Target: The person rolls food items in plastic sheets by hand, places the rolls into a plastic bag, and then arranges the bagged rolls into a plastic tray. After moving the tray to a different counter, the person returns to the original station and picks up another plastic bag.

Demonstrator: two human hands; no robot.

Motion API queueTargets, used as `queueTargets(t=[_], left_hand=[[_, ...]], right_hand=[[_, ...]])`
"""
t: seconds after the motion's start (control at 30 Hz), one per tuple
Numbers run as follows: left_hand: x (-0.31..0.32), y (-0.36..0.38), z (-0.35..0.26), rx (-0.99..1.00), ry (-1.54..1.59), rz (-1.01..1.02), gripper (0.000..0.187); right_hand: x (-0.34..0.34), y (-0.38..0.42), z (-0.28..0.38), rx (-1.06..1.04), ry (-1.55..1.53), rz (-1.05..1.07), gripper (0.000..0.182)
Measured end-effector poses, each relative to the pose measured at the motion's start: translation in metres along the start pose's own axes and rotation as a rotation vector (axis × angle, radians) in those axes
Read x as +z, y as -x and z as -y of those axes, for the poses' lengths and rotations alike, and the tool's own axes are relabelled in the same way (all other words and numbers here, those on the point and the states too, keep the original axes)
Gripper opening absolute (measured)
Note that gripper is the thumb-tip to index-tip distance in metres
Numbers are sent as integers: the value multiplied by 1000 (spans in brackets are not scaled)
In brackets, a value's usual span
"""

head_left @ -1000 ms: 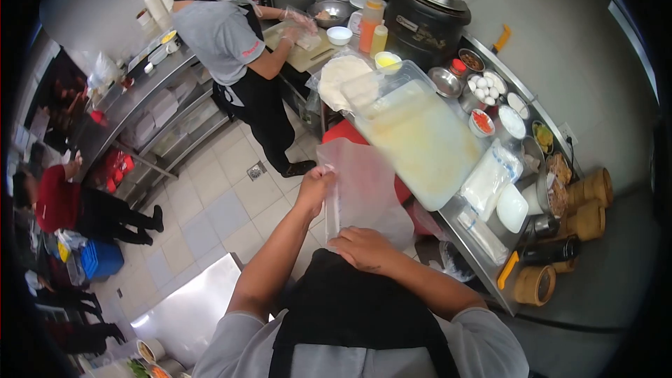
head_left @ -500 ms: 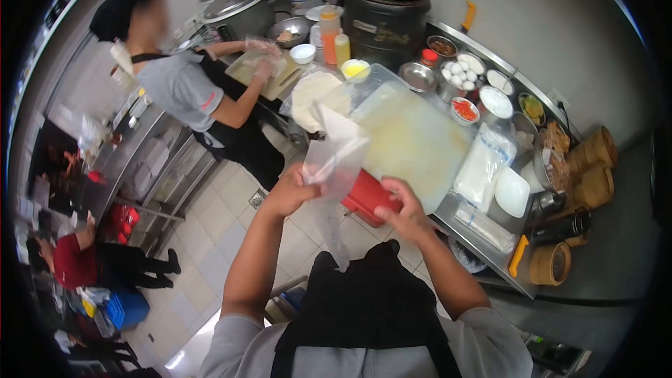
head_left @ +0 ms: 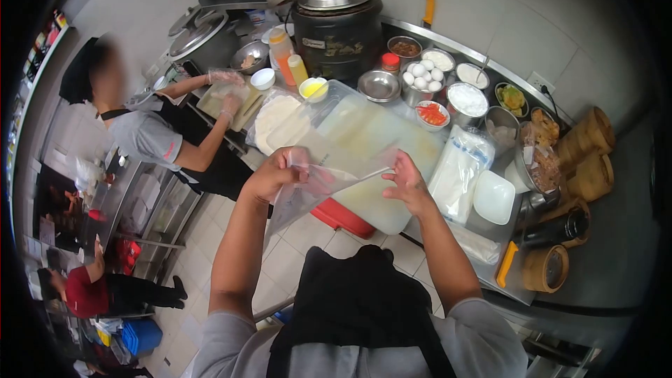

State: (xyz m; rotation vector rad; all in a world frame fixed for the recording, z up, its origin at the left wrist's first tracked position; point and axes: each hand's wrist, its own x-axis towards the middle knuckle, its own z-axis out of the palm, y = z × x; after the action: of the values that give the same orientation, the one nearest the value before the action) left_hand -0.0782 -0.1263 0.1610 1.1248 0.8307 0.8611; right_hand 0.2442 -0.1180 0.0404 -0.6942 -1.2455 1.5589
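Note:
A clear plastic sheet or bag (head_left: 323, 168) is stretched between my hands above the front of the white cutting board (head_left: 392, 199). My left hand (head_left: 274, 173) is closed on its left side. At the opposite edge, my right hand (head_left: 407, 183) pinches the plastic between thumb and finger. A red box-like thing (head_left: 341, 220) shows below the plastic at the board's front edge, partly covered. Left of the board lies a round sheet of dough (head_left: 278, 122) on plastic.
Behind the board stand bowls of white eggs (head_left: 422, 75) and chopped red pieces (head_left: 432, 115), and a black soup kettle (head_left: 336, 31). To the right are a white dish (head_left: 493, 197), a yellow-handled knife (head_left: 507, 264) and bamboo steamers (head_left: 586, 133). A gloved co-worker (head_left: 150, 122) works at left.
My right hand has left the red box-like thing and taken the plastic's edge. The plastic, which hung from my left hand, is now spread between both hands. The view has shifted.

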Motion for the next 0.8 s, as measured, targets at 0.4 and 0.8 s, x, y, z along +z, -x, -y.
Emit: queueTargets(t=[0.4, 0.8], left_hand=[[15, -110, -1, -125, -154, -33, 11], [-30, -250, 113, 190, -827, -186, 12]], right_hand=[[-46, 12, -42, 163, 154, -368, 43], [-65, -15, -62, 342, 652, -1019, 21]])
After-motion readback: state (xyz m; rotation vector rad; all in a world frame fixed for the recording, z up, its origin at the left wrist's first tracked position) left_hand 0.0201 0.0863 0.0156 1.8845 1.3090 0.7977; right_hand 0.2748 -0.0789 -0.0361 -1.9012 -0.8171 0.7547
